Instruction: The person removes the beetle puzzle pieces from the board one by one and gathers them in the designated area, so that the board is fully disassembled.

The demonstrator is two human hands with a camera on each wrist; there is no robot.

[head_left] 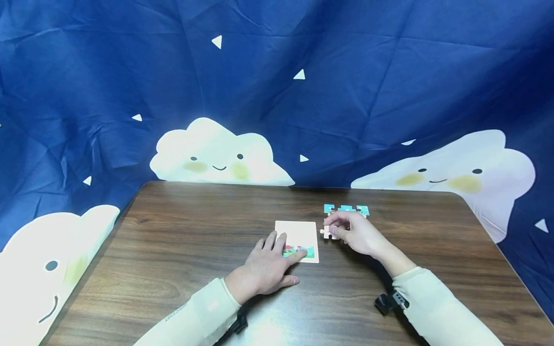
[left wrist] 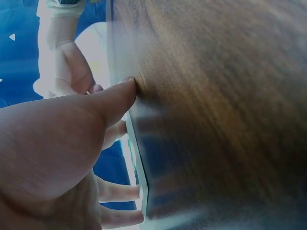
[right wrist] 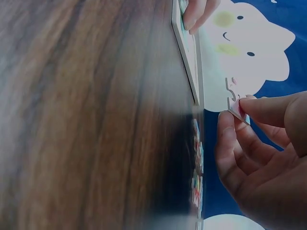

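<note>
My left hand (head_left: 268, 265) rests with spread fingers on a white puzzle board (head_left: 298, 231), its fingertips on the lower and left part. Along the board's lower edge lies a strip of joined, colourful picture pieces (head_left: 308, 252), partly covered by the fingers. To the right of the board, my right hand (head_left: 357, 234) pinches a pale pink jigsaw piece (head_left: 327, 232) between thumb and fingers. The right wrist view shows this piece (right wrist: 235, 108) raised above the table. Beyond the right hand lie loose blue jigsaw pieces (head_left: 346, 208), some hidden behind it.
The brown wooden table (head_left: 195, 230) runs back to a blue curtain (head_left: 337, 105) with smiling clouds. Low in the right wrist view, several loose pieces (right wrist: 197, 163) lie flat near the board. Small black devices (head_left: 389, 302) sit at both wrists.
</note>
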